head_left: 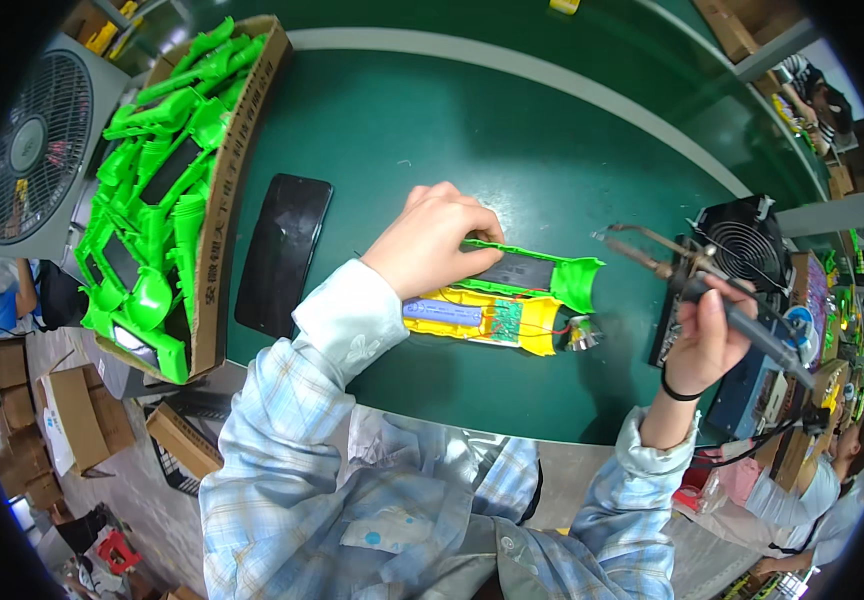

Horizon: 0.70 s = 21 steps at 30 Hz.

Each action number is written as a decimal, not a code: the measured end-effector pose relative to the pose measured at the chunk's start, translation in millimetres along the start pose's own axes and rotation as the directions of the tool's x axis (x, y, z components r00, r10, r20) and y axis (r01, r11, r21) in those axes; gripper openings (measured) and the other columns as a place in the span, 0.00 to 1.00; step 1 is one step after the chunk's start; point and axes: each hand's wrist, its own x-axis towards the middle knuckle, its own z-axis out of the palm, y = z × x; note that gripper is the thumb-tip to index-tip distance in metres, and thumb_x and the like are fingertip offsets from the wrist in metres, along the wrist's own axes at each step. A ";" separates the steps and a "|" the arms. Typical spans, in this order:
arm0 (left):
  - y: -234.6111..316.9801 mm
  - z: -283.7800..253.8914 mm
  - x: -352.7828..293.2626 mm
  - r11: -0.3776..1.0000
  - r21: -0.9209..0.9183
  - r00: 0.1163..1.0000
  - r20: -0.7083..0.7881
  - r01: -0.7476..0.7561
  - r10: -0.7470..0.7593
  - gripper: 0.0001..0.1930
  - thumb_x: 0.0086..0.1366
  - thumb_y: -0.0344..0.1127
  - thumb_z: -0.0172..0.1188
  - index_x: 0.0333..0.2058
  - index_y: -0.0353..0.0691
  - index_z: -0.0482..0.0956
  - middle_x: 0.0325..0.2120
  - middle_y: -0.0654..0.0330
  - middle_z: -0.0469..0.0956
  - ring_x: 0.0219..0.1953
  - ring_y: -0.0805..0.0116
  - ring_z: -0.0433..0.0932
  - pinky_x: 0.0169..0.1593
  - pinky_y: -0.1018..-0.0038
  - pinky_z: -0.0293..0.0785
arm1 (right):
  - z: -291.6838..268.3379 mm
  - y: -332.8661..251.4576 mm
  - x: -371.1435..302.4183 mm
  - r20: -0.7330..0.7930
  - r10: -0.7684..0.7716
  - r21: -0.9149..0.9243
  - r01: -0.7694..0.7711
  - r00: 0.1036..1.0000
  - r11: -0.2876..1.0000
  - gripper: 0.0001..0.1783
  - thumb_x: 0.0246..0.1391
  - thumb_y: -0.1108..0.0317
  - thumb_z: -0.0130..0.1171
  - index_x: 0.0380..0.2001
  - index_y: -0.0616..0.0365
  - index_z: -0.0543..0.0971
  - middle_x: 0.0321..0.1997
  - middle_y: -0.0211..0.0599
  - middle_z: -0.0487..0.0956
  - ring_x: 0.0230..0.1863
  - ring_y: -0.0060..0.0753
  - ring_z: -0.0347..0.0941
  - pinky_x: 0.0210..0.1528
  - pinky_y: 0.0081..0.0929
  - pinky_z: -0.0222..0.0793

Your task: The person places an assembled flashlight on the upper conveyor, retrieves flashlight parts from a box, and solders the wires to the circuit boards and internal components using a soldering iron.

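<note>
My left hand point(434, 235) is closed on a green plastic housing half point(577, 282), thumb and fingers gripping its left part. A dark rectangular panel point(524, 270) sits in that half. Right beside it, on the near side, lies a yellow housing half point(539, 340) with a blue-purple battery point(442, 313) and a green circuit board point(506, 321) inside. Thin red wires run toward a small silvery lamp reflector point(582, 334) at its right end. My right hand point(709, 338) grips a soldering iron point(767, 345), its tip pointing left, apart from the housings.
A cardboard box point(237, 200) heaped with green housings stands at the left, beside a fan point(32, 145). A black phone point(284, 255) lies on the green table point(382, 130). At the right are a black fan unit point(747, 240) and a blue box-shaped device point(742, 395). Other people sit farther right.
</note>
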 end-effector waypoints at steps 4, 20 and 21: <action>6.6 -9.0 -24.4 1.000 0.018 0.996 -0.083 -0.018 0.019 0.06 0.51 0.32 0.51 0.29 0.41 0.69 0.23 0.58 0.72 0.29 0.60 0.69 0.43 0.70 0.60 | -13.0 -21.6 -26.0 0.042 -0.002 -0.015 0.003 0.999 1.000 0.08 0.45 0.71 0.51 0.30 0.63 0.70 0.23 0.30 0.68 0.17 0.13 0.61 0.18 0.06 0.53; 36.5 -16.6 -92.2 0.863 0.162 0.853 -0.150 -0.478 0.500 0.11 0.47 0.26 0.55 0.32 0.38 0.68 0.32 0.56 0.67 0.37 0.57 0.67 0.42 0.67 0.62 | -37.4 -72.0 -67.1 0.013 -0.008 0.108 0.007 1.000 0.994 0.08 0.46 0.70 0.54 0.28 0.61 0.69 0.18 0.29 0.68 0.16 0.14 0.60 0.16 0.09 0.50; 38.3 -15.9 -94.6 0.860 0.167 0.850 -0.150 -0.481 0.505 0.11 0.47 0.26 0.55 0.32 0.38 0.68 0.32 0.56 0.67 0.37 0.57 0.67 0.42 0.67 0.62 | -40.6 -73.9 -66.0 0.010 -0.015 0.111 0.013 1.000 0.994 0.08 0.46 0.70 0.54 0.28 0.61 0.69 0.18 0.29 0.68 0.16 0.14 0.60 0.16 0.09 0.50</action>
